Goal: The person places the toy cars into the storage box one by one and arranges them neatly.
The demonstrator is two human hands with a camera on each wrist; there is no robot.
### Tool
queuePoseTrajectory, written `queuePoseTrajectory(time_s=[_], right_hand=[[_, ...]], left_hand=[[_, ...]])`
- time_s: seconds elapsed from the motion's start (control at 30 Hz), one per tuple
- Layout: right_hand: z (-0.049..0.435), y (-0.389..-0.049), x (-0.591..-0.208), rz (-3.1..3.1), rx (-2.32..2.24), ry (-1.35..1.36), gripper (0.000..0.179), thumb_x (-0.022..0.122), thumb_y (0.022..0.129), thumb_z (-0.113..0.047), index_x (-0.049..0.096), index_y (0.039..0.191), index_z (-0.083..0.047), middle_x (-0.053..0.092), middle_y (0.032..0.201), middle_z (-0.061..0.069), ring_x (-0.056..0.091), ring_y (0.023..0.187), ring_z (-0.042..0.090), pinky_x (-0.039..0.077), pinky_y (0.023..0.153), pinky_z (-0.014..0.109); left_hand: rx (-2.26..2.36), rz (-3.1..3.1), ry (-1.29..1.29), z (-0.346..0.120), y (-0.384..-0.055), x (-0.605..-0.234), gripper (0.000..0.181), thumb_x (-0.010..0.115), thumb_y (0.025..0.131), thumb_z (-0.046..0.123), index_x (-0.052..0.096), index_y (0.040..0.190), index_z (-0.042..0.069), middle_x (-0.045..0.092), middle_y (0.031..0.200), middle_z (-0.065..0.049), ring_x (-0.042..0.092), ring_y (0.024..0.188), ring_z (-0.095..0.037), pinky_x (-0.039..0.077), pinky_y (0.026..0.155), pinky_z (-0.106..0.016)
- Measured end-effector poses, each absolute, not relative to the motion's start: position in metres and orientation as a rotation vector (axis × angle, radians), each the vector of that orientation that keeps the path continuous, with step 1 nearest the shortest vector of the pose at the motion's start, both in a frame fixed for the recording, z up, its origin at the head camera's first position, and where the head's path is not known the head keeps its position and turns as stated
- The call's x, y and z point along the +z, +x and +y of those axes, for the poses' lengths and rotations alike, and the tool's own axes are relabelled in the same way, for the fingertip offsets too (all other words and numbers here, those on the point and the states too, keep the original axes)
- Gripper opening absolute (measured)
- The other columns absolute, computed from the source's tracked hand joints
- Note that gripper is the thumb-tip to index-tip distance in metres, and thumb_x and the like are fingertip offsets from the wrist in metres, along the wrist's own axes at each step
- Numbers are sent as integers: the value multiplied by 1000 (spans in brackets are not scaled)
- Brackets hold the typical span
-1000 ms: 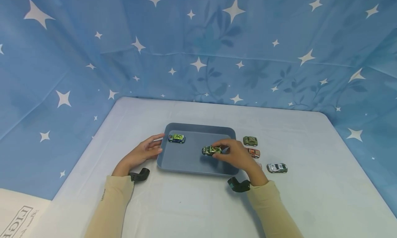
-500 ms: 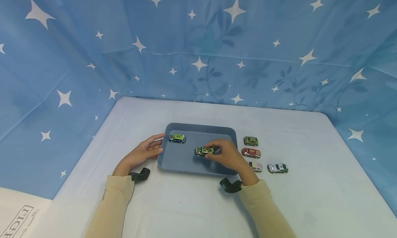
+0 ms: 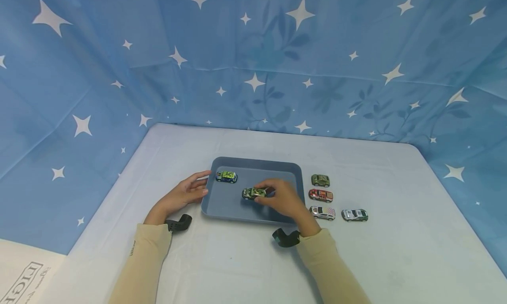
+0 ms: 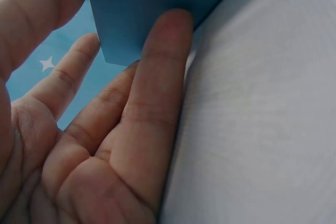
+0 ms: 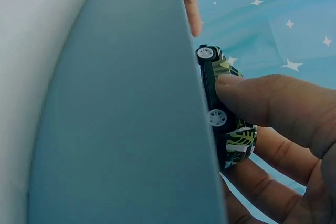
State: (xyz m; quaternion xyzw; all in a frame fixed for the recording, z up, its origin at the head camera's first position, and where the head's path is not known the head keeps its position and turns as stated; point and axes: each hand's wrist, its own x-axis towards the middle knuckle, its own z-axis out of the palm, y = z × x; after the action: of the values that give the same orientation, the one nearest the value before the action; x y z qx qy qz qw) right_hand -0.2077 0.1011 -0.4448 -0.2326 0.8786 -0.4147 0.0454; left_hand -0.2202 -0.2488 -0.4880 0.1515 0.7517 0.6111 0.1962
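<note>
My right hand (image 3: 283, 198) pinches a green camouflage toy car (image 3: 250, 193) between thumb and fingers, over the middle of the grey-blue tray (image 3: 227, 208). In the right wrist view the toy car (image 5: 241, 141) shows its white wheels, partly behind the tray wall (image 5: 126, 108); whether it touches the tray floor I cannot tell. At the tray's left end, my left hand (image 3: 180, 195) rests its extended fingers against the outside. The left wrist view has a fingertip (image 4: 176, 24) on the tray wall (image 4: 123, 9). A blue and yellow-green toy car (image 3: 226, 177) sits in the tray's far left corner.
Right of the tray, a green camouflage car (image 3: 320, 180), a red car (image 3: 321, 195) and a white car (image 3: 322, 213) form a column on the white table (image 3: 245, 269). A silver car (image 3: 354, 214) stands farther right. A starry blue curtain (image 3: 222, 40) hangs behind.
The right hand has carried the green camouflage toy car leftward over the tray, uncovering the red and white cars. My left hand keeps its place.
</note>
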Motion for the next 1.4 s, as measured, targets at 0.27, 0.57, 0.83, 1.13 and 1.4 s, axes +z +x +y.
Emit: queuePoseTrajectory(time_s=[0.27, 0.57, 0.83, 1.13, 1.4], right_hand=[[86, -205, -444, 2696, -1247, -603, 27, 86, 93, -9, 82, 119, -5, 77, 125, 13, 73, 106, 33, 61, 87, 47], [73, -207, -446, 2697, -1289, -497, 27, 86, 91, -6, 81, 118, -6, 77, 124, 11, 73, 109, 34, 60, 93, 51], [66, -209, -449, 2706, -1286, -460, 28, 87, 91, -6, 81, 119, -5, 78, 123, 12, 73, 109, 35, 60, 90, 50], [57, -210, -452, 2709, -1282, -473, 28, 87, 92, -8, 81, 119, -4, 78, 120, 13, 73, 106, 33, 60, 89, 49], [49, -211, -451, 2699, -1286, -429, 28, 87, 92, -9, 82, 119, -5, 78, 122, 13, 73, 108, 33, 59, 92, 52]], left_hand=[[1699, 2126, 414, -250, -218, -488, 73, 64, 111, 20, 26, 172, 5, 29, 171, -32, 35, 155, -50, 44, 119, -56], [1711, 2111, 411, -249, -218, -487, 73, 63, 111, 19, 26, 172, 5, 30, 171, -32, 36, 155, -50, 45, 118, -54], [1721, 2100, 398, -247, -220, -487, 72, 62, 111, 15, 26, 172, 5, 32, 170, -32, 38, 154, -49, 47, 117, -52], [1719, 2103, 393, -247, -220, -487, 71, 62, 112, 16, 26, 172, 6, 31, 171, -32, 38, 155, -49, 47, 118, -52], [1715, 2108, 408, -247, -219, -486, 71, 63, 112, 19, 27, 172, 6, 28, 172, -31, 31, 158, -48, 46, 118, -54]])
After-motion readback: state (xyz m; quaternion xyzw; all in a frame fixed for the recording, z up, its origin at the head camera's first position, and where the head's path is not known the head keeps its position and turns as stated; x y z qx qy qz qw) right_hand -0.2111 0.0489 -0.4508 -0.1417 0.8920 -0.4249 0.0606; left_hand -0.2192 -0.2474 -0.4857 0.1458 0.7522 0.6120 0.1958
